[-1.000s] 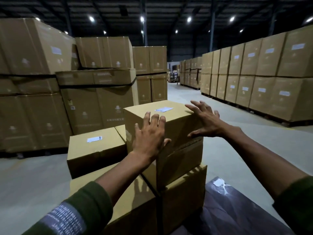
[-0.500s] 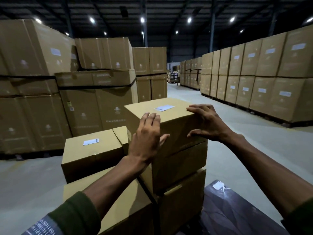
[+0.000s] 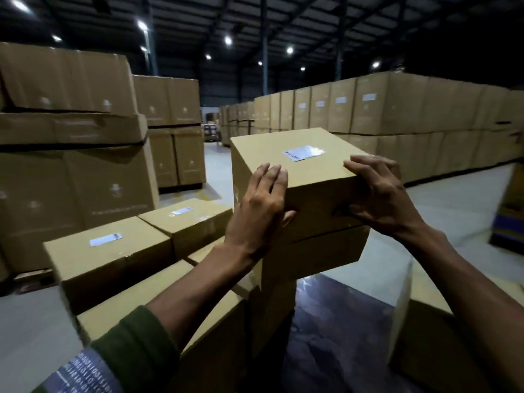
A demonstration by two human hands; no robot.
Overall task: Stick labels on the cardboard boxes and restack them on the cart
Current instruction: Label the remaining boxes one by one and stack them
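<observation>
A cardboard box (image 3: 314, 197) with a white label (image 3: 304, 152) on its top sits highest on the stack, tilted a little. My left hand (image 3: 261, 211) presses flat against its near left corner, fingers straight and thumb on the front face. Over its top right edge my right hand (image 3: 380, 199) curls its fingers, thumb on the front. Directly under it is another box (image 3: 320, 253). To the left, lower down, two labelled boxes (image 3: 113, 259) (image 3: 192, 222) rest on a bigger box (image 3: 170, 302). The cart's dark deck (image 3: 340, 321) shows below.
Tall walls of large cartons stand at the left (image 3: 71, 180) and along the right (image 3: 411, 123), with a grey floor aisle (image 3: 215, 165) between them. Another carton (image 3: 431, 350) stands low at the right beside the cart deck.
My right hand went from spread open beside the box to curling over its top right edge. The top box and both hands shifted right, and the view turned right.
</observation>
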